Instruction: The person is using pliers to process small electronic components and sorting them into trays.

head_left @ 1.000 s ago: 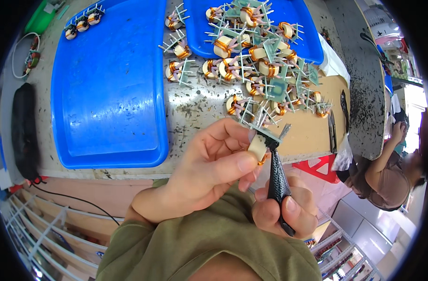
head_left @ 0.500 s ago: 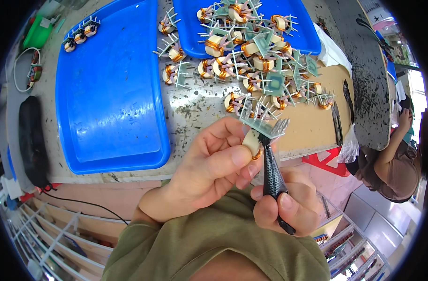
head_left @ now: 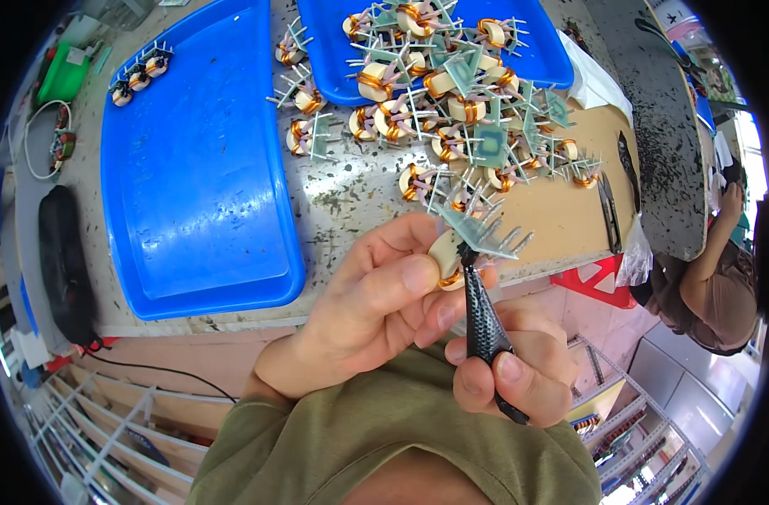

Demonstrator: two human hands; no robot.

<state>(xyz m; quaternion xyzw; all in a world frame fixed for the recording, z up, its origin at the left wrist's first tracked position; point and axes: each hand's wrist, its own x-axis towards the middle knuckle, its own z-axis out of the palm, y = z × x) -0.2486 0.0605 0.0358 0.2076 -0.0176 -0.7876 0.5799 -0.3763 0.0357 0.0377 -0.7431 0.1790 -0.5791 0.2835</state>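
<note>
Before my chest, my left hand pinches a toroidal coil by its pale ring core, between thumb and fingers. Copper wire is wound on the core. A green board with several silvery pins sits on its upper side, tilted. My right hand is closed round black tweezers with a textured body. Their tip points up and meets the coil just under the board, at a dark spot beside the core. The exact contact at the tip is too small to make out.
Beyond my hands lies a heap of similar coils, partly on a blue tray. Left stands another blue tray with a few coils in its corner. Pointed metal tools lie at right. A person sits far right.
The coil has tilted a little and its pins now spread apart in view. Both hands and the tweezers have shifted slightly left; the tweezers' tip stays at the coil.
</note>
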